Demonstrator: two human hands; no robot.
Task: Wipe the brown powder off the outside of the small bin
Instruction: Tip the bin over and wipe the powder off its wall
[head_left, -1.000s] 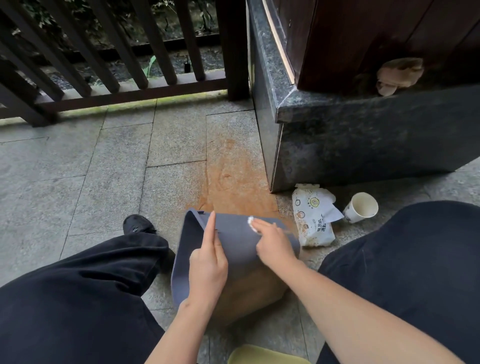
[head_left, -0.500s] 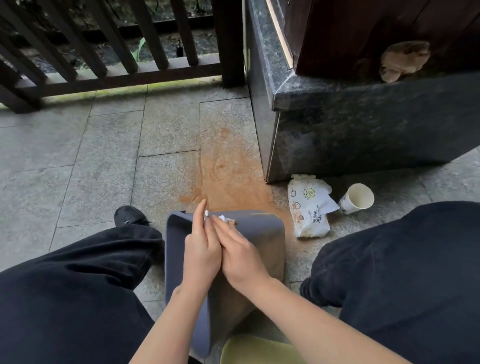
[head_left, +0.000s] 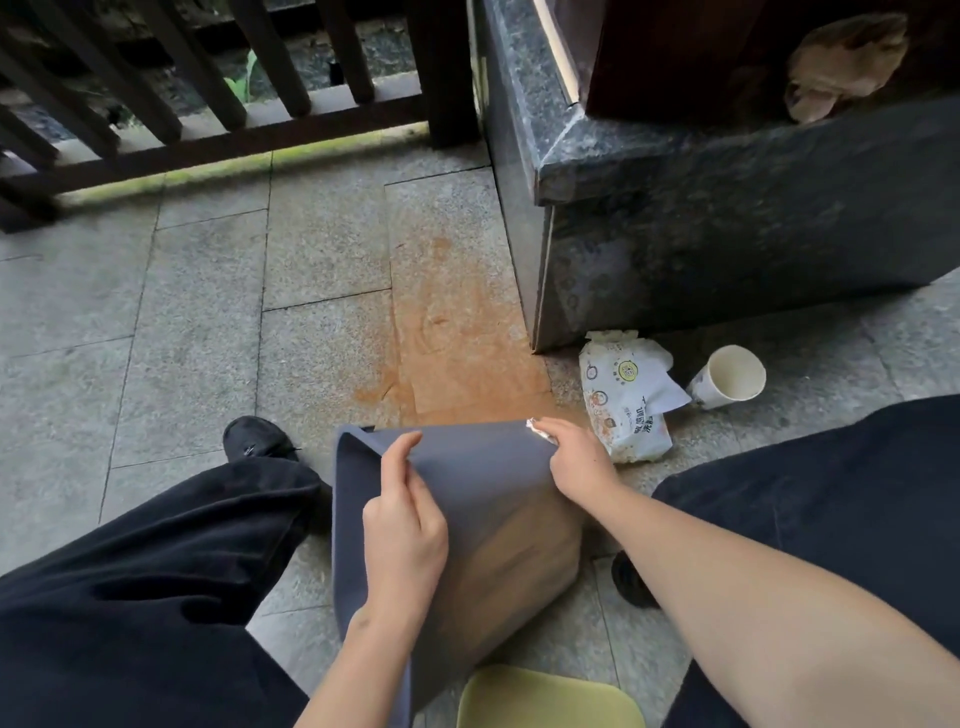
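1. Brown powder (head_left: 524, 551) coats the lower right of the small bin's outside wall, while the band near the far edge looks clean grey-blue. The small bin (head_left: 467, 499) lies tipped on the stone floor (head_left: 182, 322) between the person's knees, its open mouth seemingly turned toward the left hand's side.
2. The left hand (head_left: 402, 512) rests on the bin's wall, its grip half curled, thumb and forefinger reaching for the far edge; whether they truly pinch it I cannot tell.
3. The right hand (head_left: 574, 460) has its grip closed on a small white wipe (head_left: 536, 427), pressed at the bin's far right corner.
4. Risk: the wipe is small and likely loaded already, so further strokes may smear powder back over the clean band.
5. Risk: the floor just beyond the bin carries a broad orange-brown stain (head_left: 457, 353); if the bin slides or rolls forward, its wall would probably pick the dust up again.
6. Risk: the left hand's light hold may let the bin twist under a firm stroke.
7. Risk: powder pushed toward the right could fall on the wipe packet (head_left: 626, 400) lying just beside the bin.
8. Count: one bin, one wipe in hand, one wipe packet, one paper cup (head_left: 730, 376) on its side, two hands, two dark shoes (head_left: 257, 439) partly in view.
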